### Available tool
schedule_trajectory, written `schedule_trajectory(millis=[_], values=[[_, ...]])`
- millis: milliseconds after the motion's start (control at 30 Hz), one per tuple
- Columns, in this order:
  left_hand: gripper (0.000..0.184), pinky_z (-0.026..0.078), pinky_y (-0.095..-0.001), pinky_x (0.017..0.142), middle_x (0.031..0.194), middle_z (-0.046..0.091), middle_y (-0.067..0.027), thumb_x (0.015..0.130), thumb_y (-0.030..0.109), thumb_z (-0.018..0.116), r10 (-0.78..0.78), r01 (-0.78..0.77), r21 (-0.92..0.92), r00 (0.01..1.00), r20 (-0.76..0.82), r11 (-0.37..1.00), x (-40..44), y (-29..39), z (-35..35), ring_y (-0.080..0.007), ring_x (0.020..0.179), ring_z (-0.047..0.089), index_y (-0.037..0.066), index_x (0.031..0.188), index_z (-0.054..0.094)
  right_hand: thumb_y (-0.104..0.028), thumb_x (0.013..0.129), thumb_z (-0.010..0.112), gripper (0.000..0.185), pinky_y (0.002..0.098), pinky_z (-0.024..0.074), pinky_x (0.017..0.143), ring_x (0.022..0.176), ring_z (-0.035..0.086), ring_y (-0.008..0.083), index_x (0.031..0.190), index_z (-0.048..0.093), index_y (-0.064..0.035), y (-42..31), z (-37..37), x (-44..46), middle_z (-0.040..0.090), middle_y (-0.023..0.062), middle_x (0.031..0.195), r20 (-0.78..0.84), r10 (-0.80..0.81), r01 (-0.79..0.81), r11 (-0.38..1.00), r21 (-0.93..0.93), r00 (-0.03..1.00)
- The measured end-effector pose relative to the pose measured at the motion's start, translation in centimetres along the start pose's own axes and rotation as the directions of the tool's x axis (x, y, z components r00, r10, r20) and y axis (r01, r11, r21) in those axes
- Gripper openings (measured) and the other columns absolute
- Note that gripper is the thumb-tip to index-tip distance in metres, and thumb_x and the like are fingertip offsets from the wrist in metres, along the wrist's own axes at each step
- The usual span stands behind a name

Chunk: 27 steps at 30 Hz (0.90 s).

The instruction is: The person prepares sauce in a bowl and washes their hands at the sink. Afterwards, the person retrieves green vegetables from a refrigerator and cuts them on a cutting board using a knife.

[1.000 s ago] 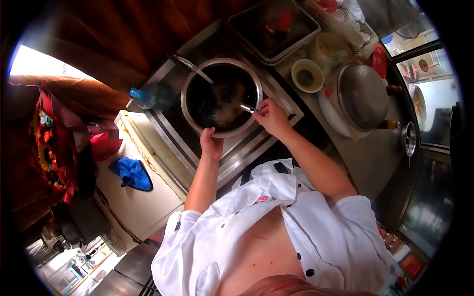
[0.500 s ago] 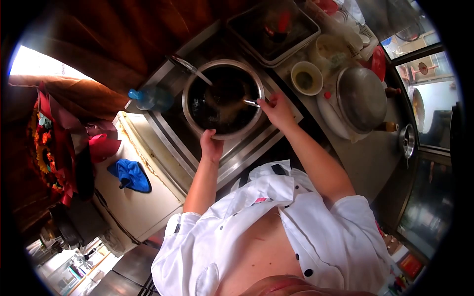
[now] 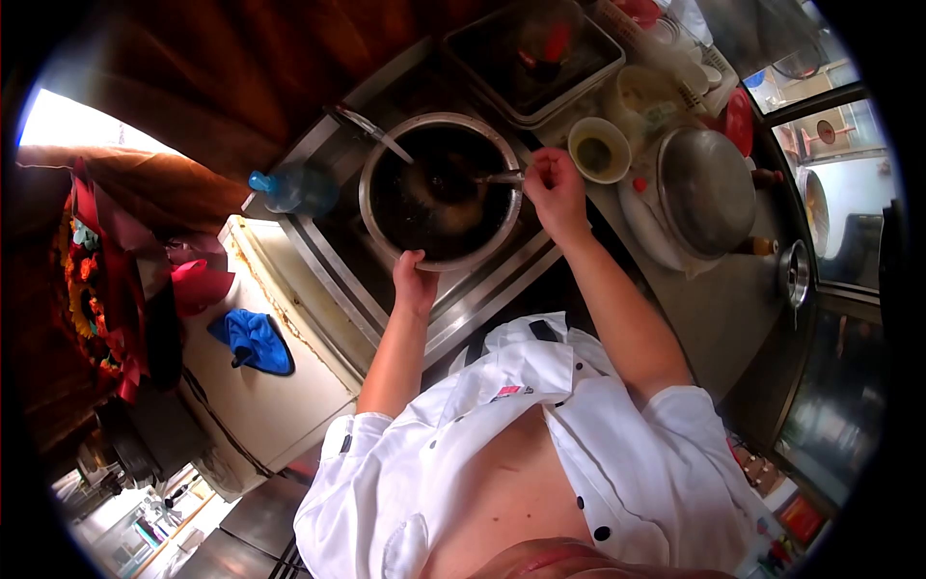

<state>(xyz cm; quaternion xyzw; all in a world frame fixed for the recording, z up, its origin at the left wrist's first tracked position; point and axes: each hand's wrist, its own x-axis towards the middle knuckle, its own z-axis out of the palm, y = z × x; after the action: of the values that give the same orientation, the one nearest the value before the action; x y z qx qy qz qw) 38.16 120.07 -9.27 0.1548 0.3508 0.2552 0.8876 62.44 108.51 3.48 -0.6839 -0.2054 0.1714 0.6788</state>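
Note:
A round metal pot (image 3: 374,232) holds dark liquid (image 3: 424,217) with a brownish patch of foam in the middle. My left hand (image 3: 415,282) is closed on the pot's near rim, thumb on top. At the right side of the pot, my right hand (image 3: 558,193) pinches the handle of a metal utensil (image 3: 503,178). The utensil's far end is sunk in the liquid, so its kind is hidden. A second metal handle (image 3: 376,133) leans over the pot's far left rim, its tip also reaching into the pot.
Left of the pot lies a blue plastic bottle (image 3: 299,190); a blue cloth (image 3: 254,342) rests on a white surface (image 3: 289,405). Rightward stand a bowl (image 3: 598,151) and a large pot with a metal lid (image 3: 707,193). Behind is a dark tray (image 3: 540,121).
My right hand has moved right and slightly up with the utensil, and the foam patch has shifted. The pot has slid slightly right and up, while my left hand keeps hold of the rim.

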Motion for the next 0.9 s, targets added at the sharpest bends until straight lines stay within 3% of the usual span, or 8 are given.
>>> schedule_trajectory(millis=[67,133,233,267,500,667,733,900], values=[[0.050,0.037,-0.0441,0.112,0.131,0.060,-0.0100,0.079,0.015,0.056,0.002,-0.002,0.001,1.000,0.003,1.000,-0.3,-0.1,0.3,-0.0283,0.126,0.052,0.002,0.127,0.055,-0.013,0.091,0.066,0.014,0.0261,0.0482,0.066,0.072,0.059,0.0103,0.100,0.063,-0.0028,-1.0,0.6,0.4,0.063,0.0026,0.080,0.012,-0.046,0.045,0.996,0.076,0.999],[0.050,0.038,-0.0442,0.112,0.131,0.060,-0.0100,0.079,0.014,0.056,0.006,-0.006,0.008,1.000,0.008,1.000,-0.3,-0.3,0.0,-0.0284,0.126,0.052,0.002,0.127,0.055,-0.019,0.094,0.064,0.017,0.0284,0.0498,0.065,0.070,0.063,0.0138,0.102,0.066,-0.0042,-1.4,1.4,0.9,0.067,0.0054,0.080,0.126,-0.028,0.057,0.972,-0.230,0.992],[0.049,0.038,-0.0447,0.111,0.131,0.060,-0.0098,0.079,0.013,0.055,-0.004,0.004,0.006,1.000,0.018,1.000,-1.0,-0.3,0.5,-0.0288,0.126,0.053,0.002,0.126,0.056,-0.026,0.097,0.061,0.023,0.0305,0.0513,0.064,0.067,0.066,0.0182,0.102,0.068,-0.0048,0.5,2.3,1.2,0.071,0.0086,0.081,0.170,-0.049,0.116,0.907,-0.405,0.984],[0.049,0.038,-0.0449,0.111,0.131,0.060,-0.0094,0.078,0.013,0.055,-0.012,0.013,-0.006,1.000,0.018,1.000,-1.1,-0.3,0.9,-0.0289,0.125,0.053,0.002,0.126,0.056,-0.028,0.099,0.057,0.027,0.0316,0.0530,0.065,0.070,0.070,0.0199,0.104,0.069,-0.0033,0.5,2.6,1.1,0.072,0.0105,0.083,0.201,0.057,0.018,0.936,-0.352,0.978],[0.047,0.038,-0.0448,0.111,0.130,0.061,-0.0089,0.078,0.012,0.055,-0.015,0.015,0.012,1.000,-0.008,1.000,-1.4,-0.5,0.6,-0.0288,0.125,0.053,0.003,0.125,0.057,-0.024,0.101,0.053,0.029,0.0281,0.0551,0.068,0.077,0.073,0.0193,0.108,0.067,0.0006,2.1,4.4,-0.1,0.074,0.0120,0.088,0.283,0.052,0.001,0.983,-0.185,0.958],[0.047,0.038,-0.0444,0.111,0.130,0.061,-0.0086,0.078,0.012,0.055,-0.030,0.030,0.018,0.999,-0.018,0.999,-1.5,-0.5,0.8,-0.0283,0.125,0.053,0.003,0.124,0.057,-0.026,0.102,0.053,0.031,0.0290,0.0551,0.068,0.077,0.073,0.0195,0.109,0.066,0.0013,2.7,3.3,0.1,0.074,0.0123,0.086,0.234,0.007,0.041,0.979,-0.200,0.972],[0.048,0.038,-0.0442,0.111,0.130,0.061,-0.0089,0.078,0.012,0.056,-0.027,0.027,0.005,1.000,-0.016,1.000,-1.6,-0.5,1.0,-0.0284,0.125,0.053,0.002,0.124,0.057,-0.020,0.102,0.052,0.028,0.0271,0.0557,0.069,0.076,0.073,0.0181,0.106,0.065,0.0048,2.5,2.0,0.7,0.072,0.0120,0.086,0.129,0.013,0.030,0.946,-0.322,0.992],[0.049,0.038,-0.0434,0.111,0.131,0.060,-0.0099,0.078,0.013,0.056,-0.006,0.006,-0.006,1.000,0.015,1.000,-1.4,-0.2,1.0,-0.0285,0.126,0.053,0.001,0.125,0.057,-0.021,0.103,0.052,0.029,0.0264,0.0551,0.067,0.074,0.073,0.0170,0.105,0.066,0.0050,-0.5,-2.2,-0.4,0.072,0.0119,0.081,0.120,0.000,0.049,0.912,-0.408,0.993]])
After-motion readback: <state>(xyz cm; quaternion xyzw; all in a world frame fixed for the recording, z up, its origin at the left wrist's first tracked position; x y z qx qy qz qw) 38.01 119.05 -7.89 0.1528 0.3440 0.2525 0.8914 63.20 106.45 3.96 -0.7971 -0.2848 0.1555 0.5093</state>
